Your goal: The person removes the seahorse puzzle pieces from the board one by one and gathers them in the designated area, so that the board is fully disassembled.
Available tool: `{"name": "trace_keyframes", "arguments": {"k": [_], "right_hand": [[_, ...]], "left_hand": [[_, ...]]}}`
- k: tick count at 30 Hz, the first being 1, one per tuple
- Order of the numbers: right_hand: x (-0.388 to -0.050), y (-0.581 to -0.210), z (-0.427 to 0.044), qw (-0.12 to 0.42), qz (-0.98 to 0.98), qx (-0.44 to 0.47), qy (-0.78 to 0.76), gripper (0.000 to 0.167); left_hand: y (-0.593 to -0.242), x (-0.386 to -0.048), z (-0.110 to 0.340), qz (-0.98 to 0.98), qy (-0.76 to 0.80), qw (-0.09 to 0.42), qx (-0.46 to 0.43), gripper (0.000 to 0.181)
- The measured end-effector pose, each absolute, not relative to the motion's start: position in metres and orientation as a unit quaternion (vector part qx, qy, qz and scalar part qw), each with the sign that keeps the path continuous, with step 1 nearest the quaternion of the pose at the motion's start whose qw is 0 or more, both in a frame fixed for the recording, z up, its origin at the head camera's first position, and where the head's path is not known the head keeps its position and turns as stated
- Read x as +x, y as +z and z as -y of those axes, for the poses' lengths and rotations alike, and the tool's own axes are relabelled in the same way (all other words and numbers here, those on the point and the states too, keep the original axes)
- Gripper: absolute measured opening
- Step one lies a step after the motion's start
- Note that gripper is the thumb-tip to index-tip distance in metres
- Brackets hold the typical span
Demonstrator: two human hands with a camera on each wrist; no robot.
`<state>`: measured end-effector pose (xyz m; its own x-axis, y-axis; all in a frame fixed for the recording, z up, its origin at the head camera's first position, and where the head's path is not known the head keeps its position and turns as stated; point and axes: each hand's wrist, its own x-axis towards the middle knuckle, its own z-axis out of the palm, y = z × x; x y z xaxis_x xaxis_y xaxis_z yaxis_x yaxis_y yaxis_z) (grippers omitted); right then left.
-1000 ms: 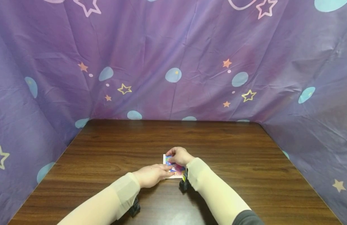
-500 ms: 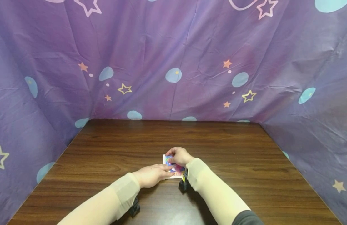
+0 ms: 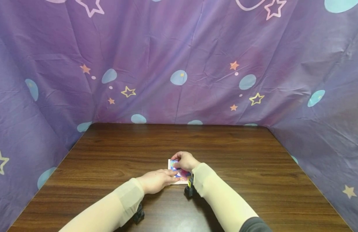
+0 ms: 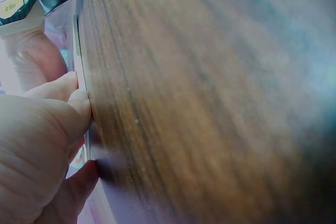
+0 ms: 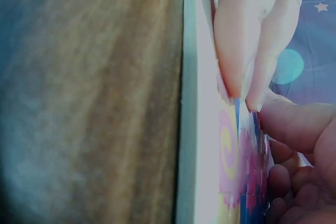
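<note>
A small flat picture puzzle (image 3: 182, 179), blue, pink and yellow with a white border, lies on the brown table. Fine seams show across its face in the right wrist view. My left hand (image 3: 156, 181) rests its straight fingers on the puzzle's near left part; in the left wrist view, fingertips (image 4: 80, 103) touch its edge. My right hand (image 3: 185, 161) reaches over the far part with curled fingers, a fingertip at the far edge and the thumb on the face. In the right wrist view that thumb (image 5: 294, 121) meets the surface close to the left fingertips. The palm covers the puzzle's right side.
The wood-grain table (image 3: 124, 145) extends around the puzzle on all sides. A purple curtain (image 3: 150, 58) with stars and blue spots stands behind and along both sides. Each wrist carries a black camera mount (image 3: 189, 190).
</note>
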<state>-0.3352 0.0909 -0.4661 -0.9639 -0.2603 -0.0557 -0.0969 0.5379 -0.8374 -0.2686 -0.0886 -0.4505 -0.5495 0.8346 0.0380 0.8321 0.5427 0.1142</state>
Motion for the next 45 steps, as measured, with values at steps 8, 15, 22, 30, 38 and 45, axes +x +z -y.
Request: {"name": "trace_keyframes", "arguments": {"k": [8, 15, 22, 30, 38, 45], "right_hand": [[-0.337, -0.469, -0.095, 0.103, -0.843, -0.111, -0.517, 0.026], [-0.335, -0.47, -0.097, 0.115, -0.838, -0.109, -0.522, 0.028], [-0.332, -0.467, -0.098, 0.101, -0.853, -0.09, -0.504, 0.021], [-0.334, -0.47, -0.101, 0.097, -0.838, -0.096, -0.528, 0.02], [-0.334, -0.472, -0.101, 0.099, -0.833, -0.094, -0.536, 0.024], [-0.333, -0.471, -0.101, 0.088, -0.829, -0.092, -0.545, 0.021]], "left_hand": [[-0.449, -0.268, 0.088, -0.881, 0.058, 0.014, 0.469, 0.036], [-0.45, -0.267, 0.089, -0.881, 0.054, 0.016, 0.47, 0.036], [-0.45, -0.268, 0.088, -0.881, 0.051, 0.014, 0.47, 0.036], [-0.45, -0.268, 0.088, -0.885, 0.05, 0.022, 0.463, 0.037], [-0.449, -0.267, 0.088, -0.886, 0.052, 0.025, 0.46, 0.037], [-0.449, -0.267, 0.088, -0.884, 0.056, 0.023, 0.464, 0.037]]}}
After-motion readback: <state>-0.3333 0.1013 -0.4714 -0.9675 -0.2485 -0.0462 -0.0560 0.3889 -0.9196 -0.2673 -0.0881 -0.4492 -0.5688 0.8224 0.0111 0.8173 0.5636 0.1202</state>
